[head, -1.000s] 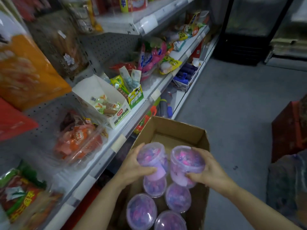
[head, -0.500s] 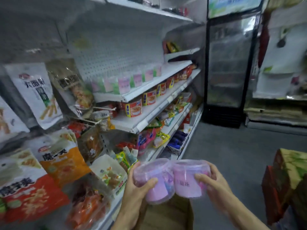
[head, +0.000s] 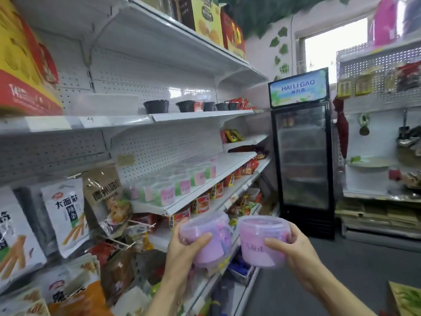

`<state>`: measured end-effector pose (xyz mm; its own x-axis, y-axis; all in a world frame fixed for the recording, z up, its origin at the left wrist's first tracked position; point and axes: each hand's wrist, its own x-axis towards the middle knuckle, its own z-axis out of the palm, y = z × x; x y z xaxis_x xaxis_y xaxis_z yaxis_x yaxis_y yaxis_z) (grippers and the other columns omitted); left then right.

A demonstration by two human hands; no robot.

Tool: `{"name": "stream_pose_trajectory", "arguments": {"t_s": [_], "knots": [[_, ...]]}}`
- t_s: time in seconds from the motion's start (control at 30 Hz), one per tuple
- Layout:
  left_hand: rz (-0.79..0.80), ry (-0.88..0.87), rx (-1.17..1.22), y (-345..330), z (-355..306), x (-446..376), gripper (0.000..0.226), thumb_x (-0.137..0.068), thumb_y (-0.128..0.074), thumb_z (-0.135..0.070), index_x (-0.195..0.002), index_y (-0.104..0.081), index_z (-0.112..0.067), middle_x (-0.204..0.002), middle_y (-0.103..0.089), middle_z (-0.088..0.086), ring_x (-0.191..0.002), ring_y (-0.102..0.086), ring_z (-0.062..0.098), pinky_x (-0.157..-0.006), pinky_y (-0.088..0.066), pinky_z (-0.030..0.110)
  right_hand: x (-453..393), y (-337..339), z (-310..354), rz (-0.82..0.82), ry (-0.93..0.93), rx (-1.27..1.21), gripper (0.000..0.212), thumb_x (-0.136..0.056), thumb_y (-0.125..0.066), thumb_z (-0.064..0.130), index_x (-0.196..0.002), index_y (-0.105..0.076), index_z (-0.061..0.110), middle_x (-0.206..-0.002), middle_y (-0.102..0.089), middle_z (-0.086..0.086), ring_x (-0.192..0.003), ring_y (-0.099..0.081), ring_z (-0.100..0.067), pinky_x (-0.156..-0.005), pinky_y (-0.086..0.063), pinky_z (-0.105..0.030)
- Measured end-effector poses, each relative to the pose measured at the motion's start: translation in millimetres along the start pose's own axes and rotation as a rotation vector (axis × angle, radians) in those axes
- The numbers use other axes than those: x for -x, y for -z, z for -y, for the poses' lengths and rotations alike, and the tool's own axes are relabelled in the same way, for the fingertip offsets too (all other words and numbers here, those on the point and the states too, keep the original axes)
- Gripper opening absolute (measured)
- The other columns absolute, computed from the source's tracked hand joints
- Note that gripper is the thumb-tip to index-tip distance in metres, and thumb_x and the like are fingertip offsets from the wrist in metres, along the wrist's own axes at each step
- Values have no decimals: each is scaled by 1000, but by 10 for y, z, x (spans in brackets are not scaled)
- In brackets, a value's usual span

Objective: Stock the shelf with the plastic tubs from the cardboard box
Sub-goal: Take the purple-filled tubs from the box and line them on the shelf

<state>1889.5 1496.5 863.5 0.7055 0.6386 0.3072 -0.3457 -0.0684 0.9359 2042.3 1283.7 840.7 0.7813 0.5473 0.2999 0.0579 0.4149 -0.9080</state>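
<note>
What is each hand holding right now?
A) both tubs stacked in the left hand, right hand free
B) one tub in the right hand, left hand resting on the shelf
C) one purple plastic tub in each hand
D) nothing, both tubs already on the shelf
C: the left hand grips one lidded purple plastic tub and the right hand grips another purple plastic tub, both held in the air in front of the white metal shelf.

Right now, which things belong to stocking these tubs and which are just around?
Job: left hand holding a purple tub; right hand holding a second tub; shelf with matching tubs.
Around: fridge; black bowls; snack bags.
</note>
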Motion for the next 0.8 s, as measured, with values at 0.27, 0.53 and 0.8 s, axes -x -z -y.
{"name": "stream_pose_trajectory", "arguments": {"t_s": [0.27, 0.53, 0.8], "knots": [[13, 3, -38, -348, 78, -858, 105, -46, -98, -31, -138, -48, -23, -121, -69, 2, -106, -69, 18, -97, -55, 45, -942, 205, 261, 126, 25, -93, 86, -46, -92, 16, -124, -58, 3, -120, -65, -24, -109, -63, -39, -86, -56, -44], [26, -15, -77, -869, 299, -2125, 99, -43, -96, -35, -131, -53, -21, -120, -70, 5, -101, -71, 19, -83, -60, 37, -2196, 674, 265, 190, 26, -96, 82, -56, -84, 12, -130, -53, 2, -126, -59, -27, -117, -56, -46, -99, -45, -58], [-41, -50, -123, -1444, 705, -3143, 92, -38, -93, -48, -120, -51, -42, -118, -65, -3, -103, -68, 20, -82, -61, 45, -3346, 1313, 40, 247, 18, -127, 77, -61, -81, 12, -132, -52, 1, -128, -57, -29, -120, -53, -47, -101, -44, -56]]}}
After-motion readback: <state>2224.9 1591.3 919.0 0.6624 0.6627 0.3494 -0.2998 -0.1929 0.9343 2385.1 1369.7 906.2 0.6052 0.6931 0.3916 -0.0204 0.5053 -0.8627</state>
